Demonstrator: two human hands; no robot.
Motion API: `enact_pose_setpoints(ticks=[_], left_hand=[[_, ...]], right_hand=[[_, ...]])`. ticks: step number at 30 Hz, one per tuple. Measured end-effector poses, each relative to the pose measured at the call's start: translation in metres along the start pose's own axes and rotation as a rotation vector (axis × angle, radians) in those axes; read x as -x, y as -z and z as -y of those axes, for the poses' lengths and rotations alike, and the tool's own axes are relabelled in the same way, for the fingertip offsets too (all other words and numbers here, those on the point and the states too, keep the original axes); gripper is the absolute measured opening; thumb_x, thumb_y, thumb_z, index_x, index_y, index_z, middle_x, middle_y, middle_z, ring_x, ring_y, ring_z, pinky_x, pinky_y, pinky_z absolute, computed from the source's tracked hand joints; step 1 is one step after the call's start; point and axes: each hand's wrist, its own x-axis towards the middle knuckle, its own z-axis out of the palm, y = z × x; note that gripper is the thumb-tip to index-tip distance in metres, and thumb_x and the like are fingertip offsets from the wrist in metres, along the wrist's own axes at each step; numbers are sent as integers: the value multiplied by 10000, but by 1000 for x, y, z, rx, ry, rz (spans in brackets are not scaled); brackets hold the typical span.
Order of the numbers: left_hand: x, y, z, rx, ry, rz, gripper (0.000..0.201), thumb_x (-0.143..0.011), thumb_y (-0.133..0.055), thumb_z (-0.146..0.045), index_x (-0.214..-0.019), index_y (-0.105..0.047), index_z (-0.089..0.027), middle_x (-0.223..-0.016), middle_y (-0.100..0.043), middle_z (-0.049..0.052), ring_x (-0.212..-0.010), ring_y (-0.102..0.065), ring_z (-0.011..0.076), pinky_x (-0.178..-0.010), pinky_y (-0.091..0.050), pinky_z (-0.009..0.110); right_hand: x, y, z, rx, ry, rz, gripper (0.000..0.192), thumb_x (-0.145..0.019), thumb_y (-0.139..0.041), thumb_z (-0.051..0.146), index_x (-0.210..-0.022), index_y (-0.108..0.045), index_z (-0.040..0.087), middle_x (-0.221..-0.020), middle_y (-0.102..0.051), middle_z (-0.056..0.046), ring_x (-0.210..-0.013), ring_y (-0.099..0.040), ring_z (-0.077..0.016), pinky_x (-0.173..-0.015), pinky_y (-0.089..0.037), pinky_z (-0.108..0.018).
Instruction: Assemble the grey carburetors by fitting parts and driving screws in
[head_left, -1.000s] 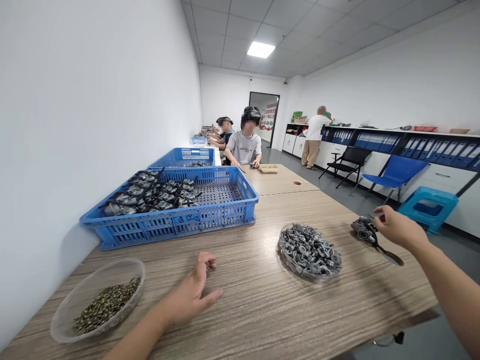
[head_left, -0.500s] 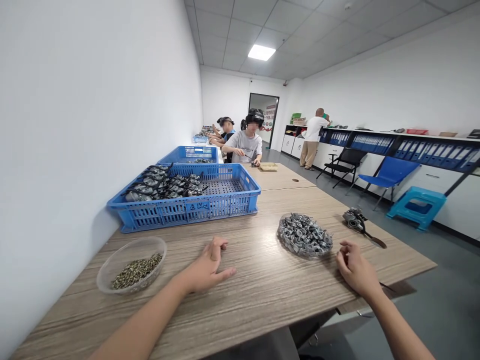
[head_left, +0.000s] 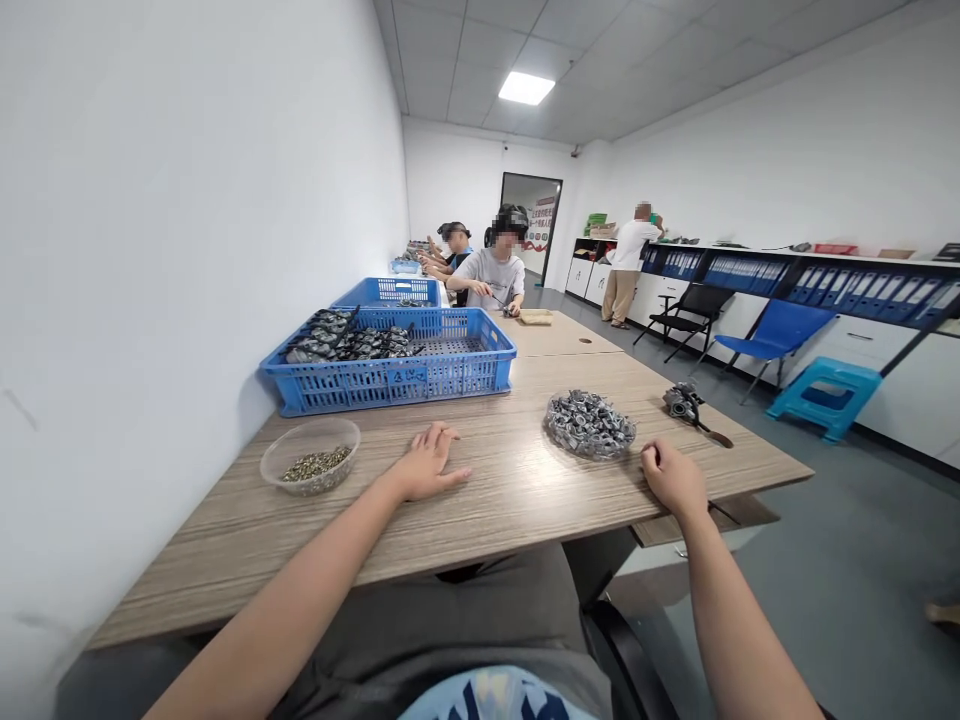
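The right hand rests empty, fingers curled, at the table's near edge, just beside the dish of metal parts, which lies ahead and slightly left of it. The left hand lies flat and empty, midway between that dish and the bowl of screws.

Bare forearms — grey trousers; patterned shirt

Left hand flat on table, right hand near table's right front edge. Dish of metal parts between hands, slightly behind. Bowl of small pieces left of left hand. Crate behind bowl, against wall. Tool right of dish.
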Motion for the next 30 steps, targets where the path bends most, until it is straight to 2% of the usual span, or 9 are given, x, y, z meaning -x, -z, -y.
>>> enact_pose_setpoints(ticks=[6, 12, 14, 16, 18, 20, 22, 27, 30], left_hand=[[32, 3, -26, -109, 95, -20, 613, -1070, -543, -680, -1409, -633, -178, -1500, -566, 227, -1360, -594, 444, -1229, -408, 660], [98, -4, -85, -164, 95, -79, 510, -1134, -473, -599, -1371, -681, -199, -1434, -669, 196, -1379, -609, 394, -1211, -445, 571], [128, -14, -106, -186, 98, -109, 553, -1107, -538, -605, -1461, -649, -195, -1594, -591, 225, -1530, -497, 435, -1275, -365, 617], [158, -26, -124, -202, 97, -131, 789, -1011, -666, -701, -1594, -560, -181, -1731, -459, 257, -1630, -359, 495, -1322, -256, 689], [180, -37, -135, -156, 53, -148, 824, -990, -709, -692, -1637, -527, -217, -1757, -431, 237, -1659, -316, 484, -1336, -189, 716], [192, -41, -142, -119, 5, -121, 534, -998, -740, -621, -1410, -700, -283, -1749, -449, 179, -1659, -320, 459, -1346, -141, 721], [195, -39, -148, -107, -16, -84, 340, -1002, -768, -570, -1184, -766, -282, -1716, -476, 153, -1616, -371, 448, -1342, -151, 723], [192, -32, -166, -48, 96, 90, 320, -1025, -757, -509, -1225, -752, -260, -1428, -592, 169, -1357, -542, 408, -1183, -473, 629], [194, -38, -167, 50, 262, 256, 372, -1004, -739, -536, -1183, -743, -210, -1452, -562, 199, -1371, -535, 436, -1132, -532, 614]], right_hand=[[1, 0, -3, 19, -1, 11, 442, -1134, -413, 434, -1175, -793, 214, -1073, -813, -160, -832, -667, -268, -661, -300, -339], [2, 1, -6, 28, 37, 30, 477, -1125, -393, 456, -1172, -808, 226, -1082, -818, -154, -859, -693, -278, -662, -331, -330], [1, 1, -8, 26, 49, 36, 472, -1119, -390, 453, -1147, -807, 232, -1076, -819, -152, -857, -695, -283, -660, -336, -332], [1, 1, -8, 23, 49, 35, 462, -1111, -395, 451, -1125, -803, 233, -1073, -819, -155, -849, -694, -286, -658, -334, -334], [0, 0, -9, 18, 45, 33, 447, -1101, -407, 448, -1113, -797, 231, -1074, -818, -158, -842, -693, -289, -659, -329, -337], [-1, -1, -9, 10, 38, 33, 436, -1093, -414, 448, -1112, -793, 232, -1071, -817, -159, -835, -688, -292, -660, -328, -341], [-1, -1, -9, 4, 30, 36, 431, -1089, -416, 452, -1104, -789, 237, -1055, -815, -155, -823, -681, -293, -658, -328, -343], [-1, -2, -9, 8, 30, 39, 423, -1092, -413, 461, -1059, -780, 251, -1071, -819, -134, -843, -685, -288, -651, -330, -339], [-1, -3, -10, 16, 29, 35, 450, -1100, -399, 465, -1089, -790, 242, -1079, -815, -151, -855, -688, -300, -651, -330, -351]])
